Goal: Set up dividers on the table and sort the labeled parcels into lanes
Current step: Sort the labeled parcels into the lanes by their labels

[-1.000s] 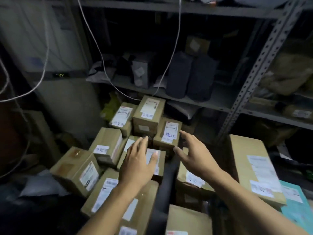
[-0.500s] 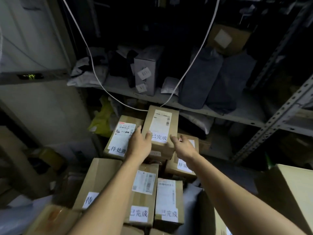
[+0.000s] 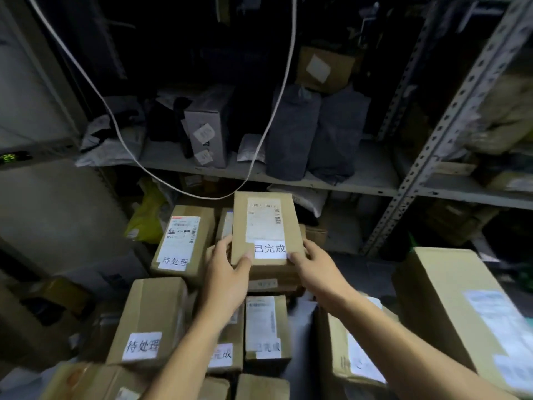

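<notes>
The brown cardboard parcel with a white shipping label and a handwritten "已完成" tag (image 3: pixel 266 228) now sits clamped between both my hands, tilted up off the stack at the far end of the pile; a second ago my hands were only reaching over the boxes. My left hand (image 3: pixel 226 277) curls round its near-left corner and my right hand (image 3: pixel 318 268) pinches the near-right edge, thumb on the tag. Beside it lies a brown box tagged "待处理" (image 3: pixel 183 241). I judge sorting has begun; no dividers are visible on the cluttered surface beneath the grey metal shelf (image 3: pixel 360 180).
</notes>
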### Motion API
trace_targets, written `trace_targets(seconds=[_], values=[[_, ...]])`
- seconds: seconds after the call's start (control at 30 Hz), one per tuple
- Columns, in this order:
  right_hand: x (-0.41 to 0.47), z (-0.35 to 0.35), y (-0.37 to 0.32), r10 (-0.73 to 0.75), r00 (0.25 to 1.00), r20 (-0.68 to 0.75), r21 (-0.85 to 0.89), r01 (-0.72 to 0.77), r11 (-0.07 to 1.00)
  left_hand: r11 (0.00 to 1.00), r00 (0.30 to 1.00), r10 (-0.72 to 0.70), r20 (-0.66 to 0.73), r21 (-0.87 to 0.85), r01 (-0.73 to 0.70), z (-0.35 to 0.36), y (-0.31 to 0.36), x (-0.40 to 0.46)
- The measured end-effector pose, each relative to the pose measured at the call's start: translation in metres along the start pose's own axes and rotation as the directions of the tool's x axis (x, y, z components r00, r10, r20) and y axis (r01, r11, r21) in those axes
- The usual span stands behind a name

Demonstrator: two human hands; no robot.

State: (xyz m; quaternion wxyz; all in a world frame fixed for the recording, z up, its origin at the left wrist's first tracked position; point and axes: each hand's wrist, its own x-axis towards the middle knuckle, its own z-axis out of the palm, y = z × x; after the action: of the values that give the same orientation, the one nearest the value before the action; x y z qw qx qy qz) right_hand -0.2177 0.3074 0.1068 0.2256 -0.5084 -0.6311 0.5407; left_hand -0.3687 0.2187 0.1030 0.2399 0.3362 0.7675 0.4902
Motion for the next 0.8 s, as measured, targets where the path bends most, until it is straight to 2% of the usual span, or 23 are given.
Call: trace_targets(seconds=[0.13, 0.33, 0.67, 0.8], values=[[-0.055, -0.058, -0.006, -0.033, 0.999, 0.018, 0.058, 0.032, 0.998, 0.987, 0.995, 0.095, 0.033, -0.135, -0.089, 0.011, 0.042, -0.061], [-0.134, -0.164, -0.011, -0.098, 0.994, -0.044, 0.071, 0.100, 0.992, 0.936, 0.972, 0.224, 0.070, -0.292, -0.195, 0.050, 0.121, -0.141], [-0.241, -0.383, 0.048, -0.134, 0.959, -0.250, 0.060, 0.153, 0.986, 0.925, 0.920, 0.312, 0.236, -0.295, -0.238, 0.201, 0.230, -0.273], [-0.278, -0.446, 0.089, -0.079, 0.949, -0.305, 0.050, 0.099, 0.994, 0.930, 0.897, 0.309, 0.315, -0.298, -0.216, 0.260, 0.247, -0.323]])
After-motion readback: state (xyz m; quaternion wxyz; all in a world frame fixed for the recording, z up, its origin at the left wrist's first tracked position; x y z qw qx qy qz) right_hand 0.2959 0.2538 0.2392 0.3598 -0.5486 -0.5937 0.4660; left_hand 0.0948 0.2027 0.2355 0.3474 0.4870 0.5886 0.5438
